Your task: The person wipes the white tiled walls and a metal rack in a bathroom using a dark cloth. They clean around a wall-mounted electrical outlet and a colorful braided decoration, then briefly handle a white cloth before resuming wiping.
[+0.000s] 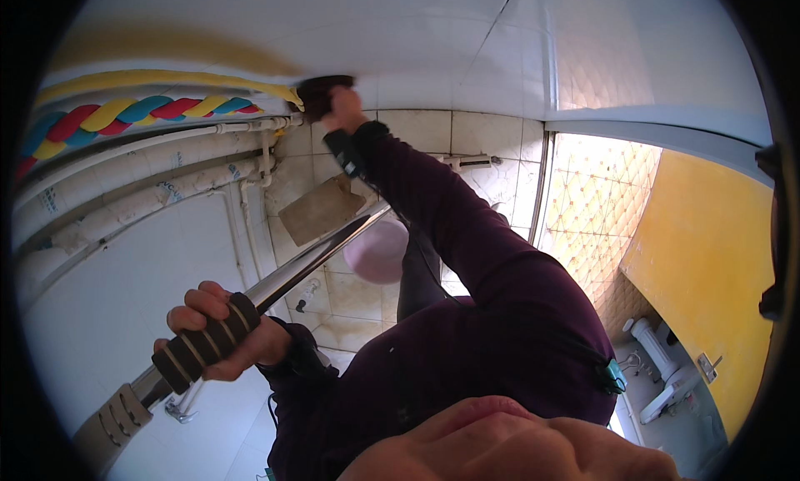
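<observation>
My left hand [258, 343], at the lower left, is closed round a dark foam sleeve with pale bands [204, 343]. The sleeve sits on a shiny metal tube [308, 260] with a grey ribbed end piece [117, 418]. The tube slants up to the right and passes out of sight behind my right forearm. Farther away, my right hand [346, 106] has its fingers closed on a dark brown object [317, 94] by the white wall. Blur keeps me from telling its kind. It is close to the end of a yellow strip [192, 85].
Beside the strip hangs a red, yellow and blue braid [133, 114], above white pipes [158, 135] along the left. Below are a brown flat piece [321, 210], a pale pink round basin [375, 252] and floor tiles. A yellow door [700, 264] stands at the right, near a white sink [667, 398].
</observation>
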Demonstrator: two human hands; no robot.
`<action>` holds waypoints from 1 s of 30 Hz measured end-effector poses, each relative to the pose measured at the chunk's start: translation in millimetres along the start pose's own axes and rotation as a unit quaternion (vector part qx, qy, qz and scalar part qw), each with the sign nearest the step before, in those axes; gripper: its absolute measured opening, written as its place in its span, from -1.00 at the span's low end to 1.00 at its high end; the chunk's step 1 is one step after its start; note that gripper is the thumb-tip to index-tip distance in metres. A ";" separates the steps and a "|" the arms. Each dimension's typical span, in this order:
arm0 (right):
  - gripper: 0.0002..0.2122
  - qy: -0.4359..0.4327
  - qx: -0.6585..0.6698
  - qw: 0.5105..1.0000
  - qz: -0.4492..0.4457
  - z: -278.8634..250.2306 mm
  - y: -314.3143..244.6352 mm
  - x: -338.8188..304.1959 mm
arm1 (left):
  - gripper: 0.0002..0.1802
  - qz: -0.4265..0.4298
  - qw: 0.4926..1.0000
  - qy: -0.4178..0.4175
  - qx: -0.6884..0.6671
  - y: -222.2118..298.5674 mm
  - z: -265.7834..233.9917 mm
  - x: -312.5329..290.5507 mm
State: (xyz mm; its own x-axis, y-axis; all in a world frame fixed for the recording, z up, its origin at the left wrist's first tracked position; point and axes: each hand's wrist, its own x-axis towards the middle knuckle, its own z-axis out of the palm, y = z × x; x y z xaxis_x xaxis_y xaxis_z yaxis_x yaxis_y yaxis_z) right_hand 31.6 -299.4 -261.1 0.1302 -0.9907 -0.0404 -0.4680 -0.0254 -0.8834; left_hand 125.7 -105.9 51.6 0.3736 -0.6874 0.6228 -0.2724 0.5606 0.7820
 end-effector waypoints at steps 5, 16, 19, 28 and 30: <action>-0.68 -0.045 0.702 0.680 0.206 -30.0 -65.4 -53.1 | -0.55 -0.012 1.000 -0.012 -0.027 -4.2 4.9 -1.6; -0.65 0.203 -0.319 0.857 -0.350 -298.4 65.7 -180.3 | -0.38 -0.044 0.998 0.031 0.031 -3.4 19.0 -8.0; -0.71 0.096 -0.401 0.849 -0.330 -299.2 88.4 -130.5 | -0.36 -0.029 0.999 0.027 0.012 -4.5 19.9 -10.0; -0.65 0.237 -0.883 0.051 -0.401 -49.5 64.0 19.1 | -0.44 0.022 0.974 -0.132 -0.182 -0.2 -18.4 6.2; -0.60 0.304 -0.871 -0.318 -0.219 5.6 60.2 35.6 | -0.51 -0.007 0.976 -0.136 -0.170 5.0 -24.5 4.5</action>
State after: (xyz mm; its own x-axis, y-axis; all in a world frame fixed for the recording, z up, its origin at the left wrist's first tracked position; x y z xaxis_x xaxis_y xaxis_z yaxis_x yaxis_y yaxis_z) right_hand 12.9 -335.4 -318.4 0.7782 -0.6263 0.0470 0.5683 0.7341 0.3716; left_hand 147.7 -94.9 57.8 0.1134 -0.7667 0.6319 0.0584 0.6400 0.7661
